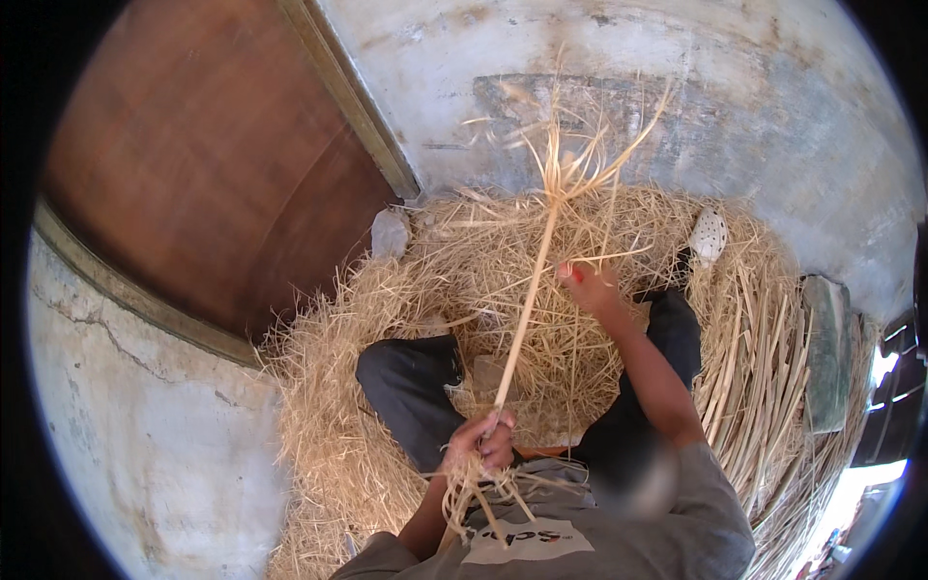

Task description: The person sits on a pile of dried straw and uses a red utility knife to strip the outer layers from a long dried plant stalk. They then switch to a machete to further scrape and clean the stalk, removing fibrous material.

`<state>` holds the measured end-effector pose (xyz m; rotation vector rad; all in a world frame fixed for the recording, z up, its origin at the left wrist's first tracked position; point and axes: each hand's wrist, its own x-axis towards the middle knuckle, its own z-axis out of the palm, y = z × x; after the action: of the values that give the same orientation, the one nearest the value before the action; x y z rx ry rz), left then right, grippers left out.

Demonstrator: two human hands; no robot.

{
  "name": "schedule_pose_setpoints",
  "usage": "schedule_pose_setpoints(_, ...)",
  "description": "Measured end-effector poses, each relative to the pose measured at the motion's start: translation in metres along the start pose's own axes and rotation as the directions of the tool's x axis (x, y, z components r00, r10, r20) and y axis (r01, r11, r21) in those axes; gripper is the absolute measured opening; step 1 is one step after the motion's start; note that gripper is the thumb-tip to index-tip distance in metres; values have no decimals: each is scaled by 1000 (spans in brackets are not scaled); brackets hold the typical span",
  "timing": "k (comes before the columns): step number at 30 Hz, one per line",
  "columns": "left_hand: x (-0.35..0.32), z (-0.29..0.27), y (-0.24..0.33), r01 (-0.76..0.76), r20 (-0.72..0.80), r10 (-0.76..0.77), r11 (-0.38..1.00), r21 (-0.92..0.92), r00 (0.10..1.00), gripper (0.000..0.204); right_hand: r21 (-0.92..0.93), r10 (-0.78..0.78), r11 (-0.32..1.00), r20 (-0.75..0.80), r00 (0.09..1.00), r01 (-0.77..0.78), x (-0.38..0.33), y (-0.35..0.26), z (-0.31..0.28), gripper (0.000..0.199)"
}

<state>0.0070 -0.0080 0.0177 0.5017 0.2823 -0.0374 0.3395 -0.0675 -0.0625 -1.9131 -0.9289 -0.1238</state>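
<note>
"Lettering anywhere?"

"Dark print on the white rectangular patch (530,547) of the grey cloth shirt (681,527)."

"Hands?"

"Left hand (480,443): fingers wrapped around the long, pale-yellow straw stalk (527,309), frayed at its far end. Right hand (590,287): just right of it, fingers curled; whether pinching, I cannot tell."

There are one held stalk (525,309), two legs (411,387), one door (203,164).

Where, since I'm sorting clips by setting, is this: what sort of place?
Probably a rustic work corner: straw-like strips heaped on the ground, long dry stalks and a stained wall.
</note>
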Motion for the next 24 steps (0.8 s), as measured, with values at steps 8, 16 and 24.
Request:
schedule_pose_setpoints(8,34,-12,11,-25,-111,36,995,96,993,32,-93,-264,950,273,925,298,-53,-67,11,55)
schedule_pose_setpoints(16,32,-9,8,-27,-68,28,1000,7,997,28,-2,-396,913,230,889,407,-68,-68,24,58)
schedule_pose_setpoints(24,33,-4,9,2,94,0,1000,-20,996,29,-104,-33,993,196,980,54,-30,-46,12,53)
